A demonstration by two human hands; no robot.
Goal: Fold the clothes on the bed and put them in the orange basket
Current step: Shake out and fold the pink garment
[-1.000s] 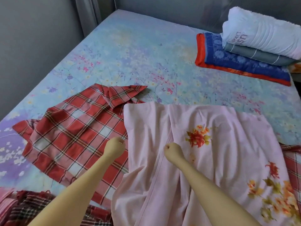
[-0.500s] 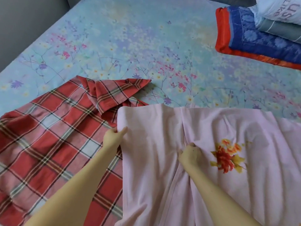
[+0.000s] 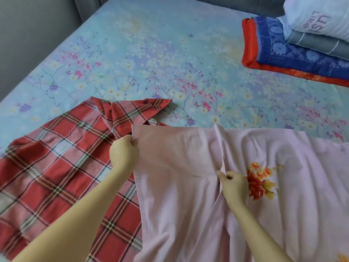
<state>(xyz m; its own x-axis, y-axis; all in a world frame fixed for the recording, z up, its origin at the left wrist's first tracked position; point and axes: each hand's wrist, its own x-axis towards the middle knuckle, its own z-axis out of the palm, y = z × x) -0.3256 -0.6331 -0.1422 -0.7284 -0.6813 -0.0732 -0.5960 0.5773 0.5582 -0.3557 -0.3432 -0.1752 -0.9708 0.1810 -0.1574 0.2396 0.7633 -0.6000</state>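
A pale pink cloth (image 3: pixel 181 186) with an orange and red flower print lies spread on the bed in front of me. My left hand (image 3: pixel 123 153) grips its left edge near the top corner. My right hand (image 3: pixel 233 183) pinches a raised seam fold in the middle of the cloth, just left of the flower. A red plaid cloth (image 3: pixel 56 167) lies flat to the left, partly under the pink one, with a bunched corner at its top. The orange basket is out of view.
The bed sheet (image 3: pixel 151 53) is light blue with small flowers. A stack of folded things sits at the far right: a blue and orange blanket (image 3: pixel 283 53), a grey cloth (image 3: pixel 321 44), and a white towel (image 3: pixel 321 17). A grey wall (image 3: pixel 28 25) borders the bed's left side.
Both hands have closed on the pink cloth: the left went from a fist over the plaid cloth to gripping the pink edge, the right now pinches the middle fold. The view has moved closer.
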